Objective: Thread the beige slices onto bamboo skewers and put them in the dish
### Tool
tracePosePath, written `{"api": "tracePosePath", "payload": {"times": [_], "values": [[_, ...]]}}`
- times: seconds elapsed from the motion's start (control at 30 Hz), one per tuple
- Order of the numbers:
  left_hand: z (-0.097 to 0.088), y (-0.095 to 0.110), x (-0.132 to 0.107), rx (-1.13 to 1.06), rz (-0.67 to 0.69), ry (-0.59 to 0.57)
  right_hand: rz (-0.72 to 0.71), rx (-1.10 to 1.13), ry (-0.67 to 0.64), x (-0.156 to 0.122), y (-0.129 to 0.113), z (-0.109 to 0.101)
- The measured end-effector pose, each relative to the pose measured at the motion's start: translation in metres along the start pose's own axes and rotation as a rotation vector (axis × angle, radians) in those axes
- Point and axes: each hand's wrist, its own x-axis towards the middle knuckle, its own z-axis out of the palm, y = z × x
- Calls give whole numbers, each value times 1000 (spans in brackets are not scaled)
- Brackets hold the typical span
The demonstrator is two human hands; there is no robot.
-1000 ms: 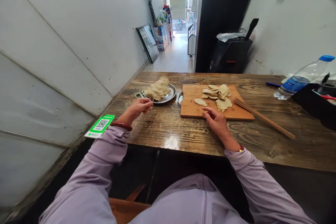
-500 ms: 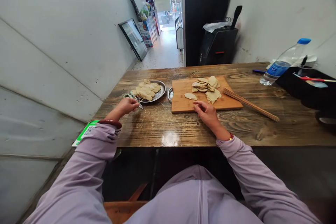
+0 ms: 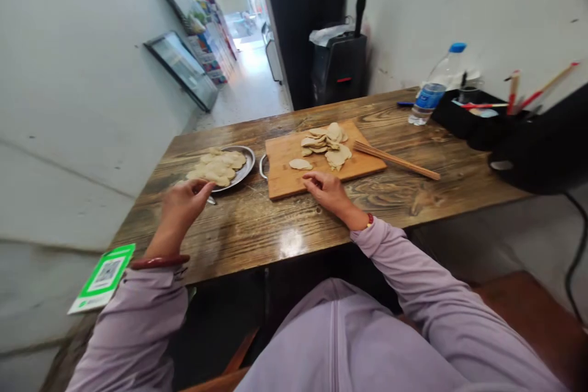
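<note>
Slices (image 3: 318,144) lie on board (image 3: 281,179) and plate (image 3: 244,168), likely for easy reach: the right hand (image 3: 329,192), half-curled and seemingly empty, beside the board; the left hand (image 3: 184,202), fingertips near together, at the plate, grip unclear.

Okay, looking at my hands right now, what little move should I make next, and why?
I'd probably have your right hand pick up the lone slice on the cutting board: it lies just beyond those fingertips, apart from the piled slices, and no object shows in that hand. Your left hand is over by the plate, so the right seems better placed.
</note>
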Motion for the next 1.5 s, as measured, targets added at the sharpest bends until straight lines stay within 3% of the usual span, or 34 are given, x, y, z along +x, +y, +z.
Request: {"api": "tracePosePath", "payload": {"times": [0.07, 0.23, 0.33, 0.43, 0.57, 0.67, 0.87, 0.97, 1.1, 1.23, 1.33, 1.5], "values": [[15, 34, 3, -223, 21, -15, -1, -20, 11, 2, 0, 1], [68, 140, -2, -801, 93, -226, -20, -106, 45, 7, 5, -4], [94, 185, -9, -979, 143, -319, -36, -192, 131, 15, 18, -30], [111, 206, -11, -1003, 192, -390, -9, -339, 276, 25, 41, -76], [124, 216, -8, -1029, 196, -402, 68, -588, 313, 33, 71, -132], [127, 224, -6, -1068, 157, -391, 101, -753, 217, 33, 85, -145], [137, 232, 1, -1039, 155, -374, 208, -938, 97, 30, 89, -141], [145, 230, 3, -988, 165, -263, 163, -989, 103, 26, 79, -144], [153, 221, 0, -786, 349, 75, -71, -999, 118, 18, 65, -138], [151, 212, -7, -577, 539, 314, -250, -1007, 3, 13, 59, -120], [149, 212, -11, -453, 645, 397, -304, -998, -82, 12, 58, -113], [149, 217, -13, -338, 806, 401, -342, -952, -104, 10, 59, -115]]}}
